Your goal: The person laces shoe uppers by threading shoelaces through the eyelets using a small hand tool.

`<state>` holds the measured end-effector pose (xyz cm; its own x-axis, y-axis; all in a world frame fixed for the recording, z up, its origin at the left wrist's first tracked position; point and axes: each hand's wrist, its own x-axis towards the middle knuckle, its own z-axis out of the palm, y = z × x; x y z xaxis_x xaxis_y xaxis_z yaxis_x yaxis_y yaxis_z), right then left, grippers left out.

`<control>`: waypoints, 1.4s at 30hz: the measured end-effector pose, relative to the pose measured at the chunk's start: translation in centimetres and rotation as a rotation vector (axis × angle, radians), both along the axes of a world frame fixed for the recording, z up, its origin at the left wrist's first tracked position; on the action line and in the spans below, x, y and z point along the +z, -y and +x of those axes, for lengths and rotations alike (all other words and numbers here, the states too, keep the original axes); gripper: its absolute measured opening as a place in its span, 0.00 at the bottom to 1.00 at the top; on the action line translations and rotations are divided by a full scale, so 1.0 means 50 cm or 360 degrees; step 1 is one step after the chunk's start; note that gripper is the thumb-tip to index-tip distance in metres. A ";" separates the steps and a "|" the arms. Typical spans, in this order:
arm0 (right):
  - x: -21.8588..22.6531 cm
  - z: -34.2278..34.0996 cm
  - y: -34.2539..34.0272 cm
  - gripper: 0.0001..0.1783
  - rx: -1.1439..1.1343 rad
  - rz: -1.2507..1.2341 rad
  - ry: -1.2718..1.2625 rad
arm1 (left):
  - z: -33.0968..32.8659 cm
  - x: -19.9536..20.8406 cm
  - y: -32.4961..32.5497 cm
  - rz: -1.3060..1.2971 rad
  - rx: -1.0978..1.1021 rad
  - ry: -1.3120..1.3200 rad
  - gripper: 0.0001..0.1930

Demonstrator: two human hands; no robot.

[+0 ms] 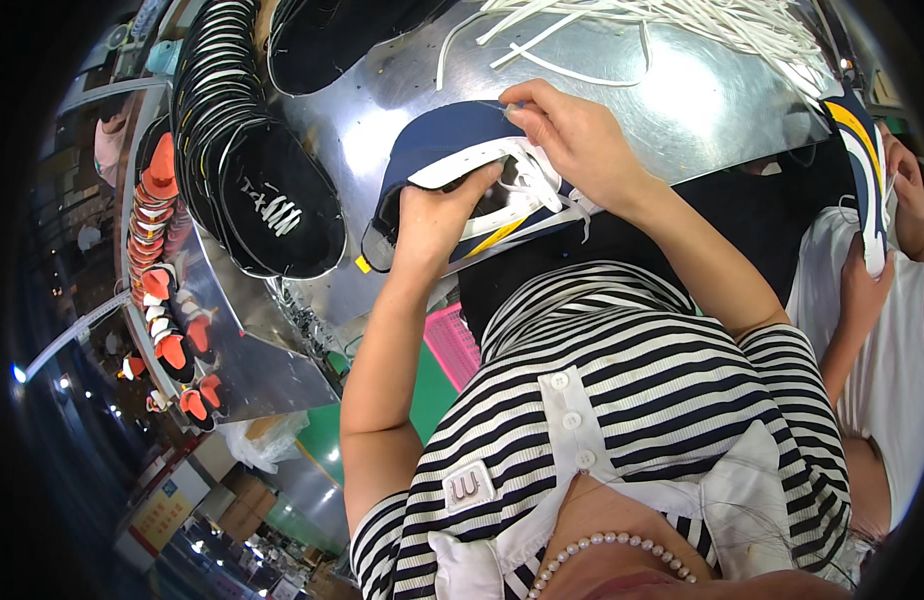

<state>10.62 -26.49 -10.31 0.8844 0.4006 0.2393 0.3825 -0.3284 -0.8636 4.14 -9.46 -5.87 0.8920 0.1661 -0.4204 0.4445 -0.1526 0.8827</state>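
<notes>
A navy shoe upper [447, 132] with a white eyelet band and a yellow stripe lies tilted on the metal worktop in front of me. My left hand [437, 222] is closed round its heel side, the thumb reaching into the opening and the other fingers hidden beneath. My right hand [582, 150] is over the far right edge of the upper, thumb and forefinger pinched together; what is between them is too small to make out. A white shoelace [530, 180] runs through the eyelets, bunched under my right wrist, with a loose end hanging toward me.
Nested black shoe uppers [267, 205] stand stacked at the left, with more black pieces [327, 40] behind. Loose white laces [672, 30] lie heaped at the far right of the metal worktop [382, 110]. At right, another person's hands [867, 290] hold a similar upper [862, 170].
</notes>
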 end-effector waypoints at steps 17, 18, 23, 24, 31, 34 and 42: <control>-0.009 -0.005 -0.025 0.12 -0.0137 -0.0244 0.0140 | 0.017 -0.004 0.000 -0.0114 0.0052 -0.0050 0.16; -0.009 -0.005 -0.025 0.12 -0.0138 -0.0238 0.0146 | 0.018 -0.003 0.000 -0.0109 0.0051 -0.0043 0.16; -0.017 -0.007 -0.029 0.12 -0.0233 -0.0309 0.0263 | 0.015 0.024 -0.020 -0.0355 0.0117 -0.0420 0.13; -0.017 -0.009 -0.031 0.12 -0.0230 -0.0301 0.0260 | 0.001 0.029 -0.028 -0.0477 0.0107 -0.0405 0.12; -0.030 0.000 -0.032 0.12 -0.0346 -0.0312 0.0270 | -0.113 0.269 -0.093 -0.2137 0.0339 0.0663 0.12; -0.029 0.002 -0.037 0.12 -0.0381 -0.0329 0.0278 | -0.134 0.247 -0.062 -0.1208 0.0544 0.0868 0.09; 0.026 0.002 -0.006 0.11 -0.0332 0.0303 -0.0254 | -0.091 0.012 0.032 0.1645 -0.0361 0.1014 0.07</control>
